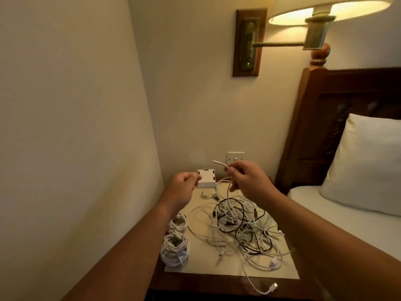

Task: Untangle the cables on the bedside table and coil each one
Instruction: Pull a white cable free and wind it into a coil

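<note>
Cream walls corner a dark wooden bedside worktop point(195, 283). Your right hand point(245, 179) is raised over its far edge, grip pinched on a thin white cable point(227, 192). The cable's plug end pokes left toward your left hand point(184, 185). Its length drops straight down into the tangle of white and black cables point(238, 224) mid-worktop, so the long axis runs down and toward you. Your left hand is nearer the free end; its fingers are curled, but I cannot tell whether they hold anything. Two coiled white cables point(174, 248) sit at the left edge. No writing is legible.
</note>
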